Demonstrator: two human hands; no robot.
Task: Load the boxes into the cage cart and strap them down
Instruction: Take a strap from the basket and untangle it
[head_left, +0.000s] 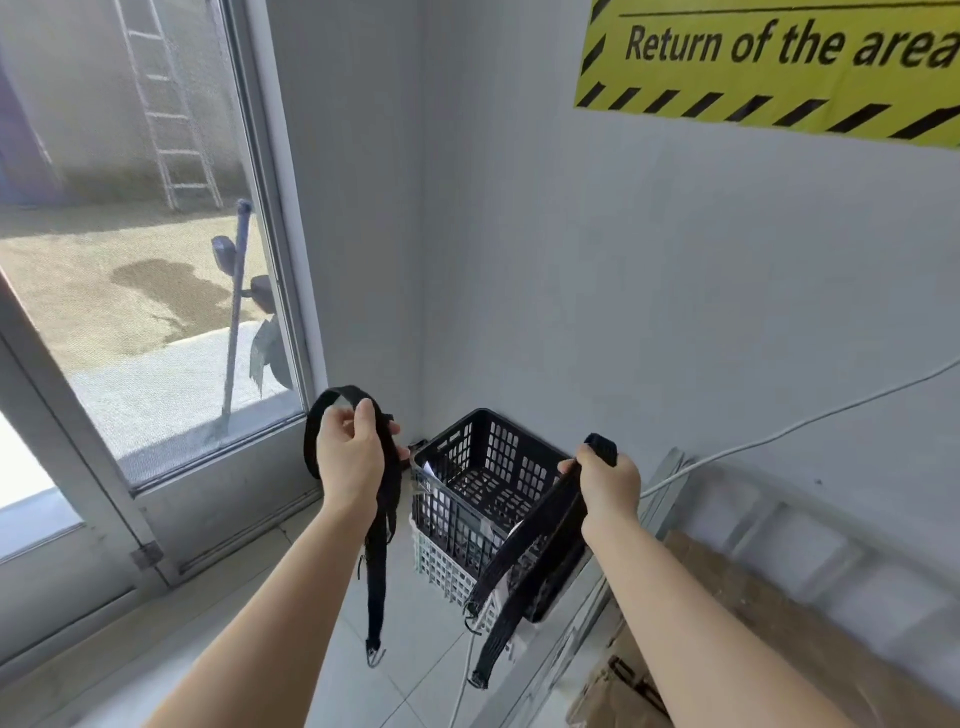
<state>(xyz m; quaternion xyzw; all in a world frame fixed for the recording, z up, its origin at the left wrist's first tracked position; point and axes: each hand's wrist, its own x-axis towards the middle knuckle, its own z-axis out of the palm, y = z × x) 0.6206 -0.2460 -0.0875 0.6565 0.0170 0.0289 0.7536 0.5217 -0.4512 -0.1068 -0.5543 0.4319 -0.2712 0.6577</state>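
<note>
Head view: both hands are up in front of a room corner, each w/ a black strap, so this reads as the strap-fetching step, prob. before any tie-down. The left hand (349, 457) has its fingers (363, 415) curled round a looped left strap (378, 551); the loop arches over the hand and the tail hangs straight down to a metal hook (374, 656) above the floor. The right hand (608, 480) is fisted on the right strap (530, 551), fingers wrapped tight. A short stub sticks up past the thumb and two lengths trail down-left in front of the crates, ending near a second hook (478, 680). Behind them a black crate (519, 431) sits stacked in a white crate (441, 566), right in the corner. Flat cardboard (753, 613) lies low right; can't tell if it's one of the boxes. No cage cart in shot, so loading can't be judged from here. To do this well: keep the two straps apart so the hooks don't snag each other or the crate mesh. Gather the dangling tails before turning, and carry the hooks clear of the white cable (779, 431) on the wall.
</note>
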